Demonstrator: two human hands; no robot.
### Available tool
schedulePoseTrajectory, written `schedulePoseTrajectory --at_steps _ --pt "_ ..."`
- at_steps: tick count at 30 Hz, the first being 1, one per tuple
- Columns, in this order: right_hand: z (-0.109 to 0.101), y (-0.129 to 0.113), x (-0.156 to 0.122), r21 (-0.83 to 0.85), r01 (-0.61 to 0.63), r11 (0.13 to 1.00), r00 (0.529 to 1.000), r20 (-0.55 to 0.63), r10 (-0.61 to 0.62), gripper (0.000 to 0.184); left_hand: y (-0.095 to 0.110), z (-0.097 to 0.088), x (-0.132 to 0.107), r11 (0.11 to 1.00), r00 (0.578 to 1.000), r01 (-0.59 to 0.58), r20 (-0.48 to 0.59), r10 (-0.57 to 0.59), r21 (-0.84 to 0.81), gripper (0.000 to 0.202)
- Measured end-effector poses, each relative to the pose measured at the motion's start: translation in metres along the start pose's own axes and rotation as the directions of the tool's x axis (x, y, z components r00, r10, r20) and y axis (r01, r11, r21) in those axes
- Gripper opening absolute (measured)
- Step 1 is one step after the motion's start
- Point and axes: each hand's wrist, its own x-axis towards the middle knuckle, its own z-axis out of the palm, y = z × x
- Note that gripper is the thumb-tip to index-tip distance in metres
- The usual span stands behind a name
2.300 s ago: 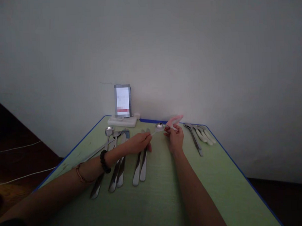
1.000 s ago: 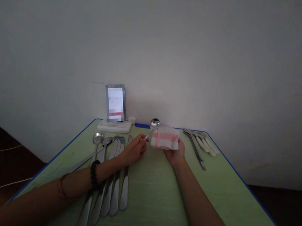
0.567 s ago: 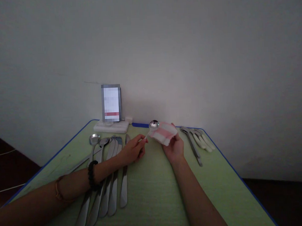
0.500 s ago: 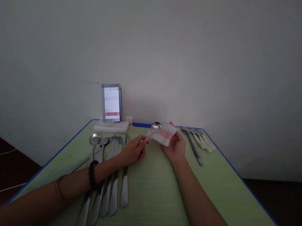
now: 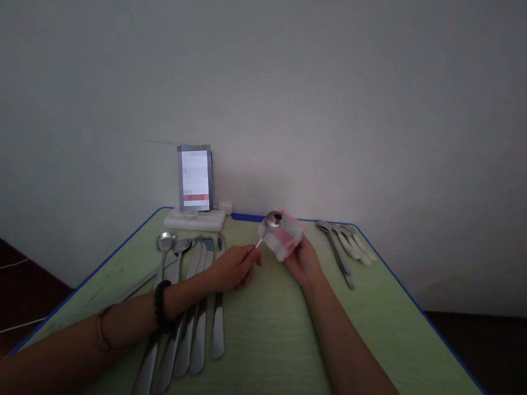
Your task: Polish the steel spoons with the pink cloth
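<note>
A small metal spoon [image 5: 273, 220] is pinched by its handle in my left hand [image 5: 237, 266], its bowl raised above the table. Behind the bowl, a pink and white cloth [image 5: 287, 238] drapes over the fingers of my right hand [image 5: 304, 260], which grips it from the right and below. Part of the cloth lies right behind the spoon; I cannot tell whether they touch. Some of my right fingers are hidden by the cloth. Under and beside my left forearm lie a metal ladle [image 5: 165, 242] and several long-handled metal utensils [image 5: 198, 334].
On the green table [image 5: 270, 348], several white-handled utensils [image 5: 357, 246] lie at the right, beside dark metal cutlery [image 5: 338, 255]. A lit phone [image 5: 195, 178] stands on a white power strip [image 5: 194, 220] at the back left. The wall [image 5: 329, 101] rises behind the table.
The cloth has shifted slightly left and crumpled, and my right hand has turned with it, its fingers now more hidden. My left hand still holds the spoon, moved slightly.
</note>
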Motion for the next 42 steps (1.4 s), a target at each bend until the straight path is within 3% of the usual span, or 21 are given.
schedulePoseTrajectory --at_steps 6,9,15,20,22,26,34,42 --pt "-0.004 0.013 -0.002 -0.166 -0.036 0.986 0.993 -0.114 0.017 0.031 0.000 0.000 0.000 0.947 0.990 -0.049 -0.114 0.089 0.318 0.033" --pt "-0.005 0.018 -0.001 -0.224 -0.048 0.973 0.991 -0.133 0.018 0.038 -0.003 0.001 0.002 0.914 0.989 -0.059 -0.100 0.108 0.402 0.033" --pt "-0.007 0.026 0.003 -0.291 0.012 0.957 0.987 -0.149 -0.058 0.017 -0.004 0.000 0.003 0.901 0.993 -0.055 -0.075 0.096 0.430 0.034" --pt "-0.007 0.026 0.006 -0.305 0.105 0.947 0.937 -0.287 -0.196 0.011 0.000 -0.001 0.001 0.875 0.997 -0.050 -0.029 0.073 0.482 0.035" --pt "-0.005 0.023 0.005 -0.265 0.091 0.960 0.941 -0.292 -0.170 0.012 0.002 -0.001 -0.001 0.861 0.998 -0.052 -0.008 0.064 0.506 0.036" --pt "-0.001 0.016 0.002 -0.136 0.001 0.991 0.982 -0.188 -0.027 0.021 0.005 -0.001 -0.002 0.851 0.997 -0.068 0.013 0.072 0.521 0.038" --pt "-0.002 0.018 0.002 -0.195 0.019 0.981 0.972 -0.225 -0.064 0.019 0.003 -0.001 -0.001 0.856 0.997 -0.063 -0.004 0.075 0.513 0.038" --pt "-0.002 0.018 0.000 -0.190 -0.029 0.981 0.981 -0.193 -0.008 0.019 0.003 -0.001 -0.001 0.845 0.999 -0.047 0.006 0.051 0.532 0.038"
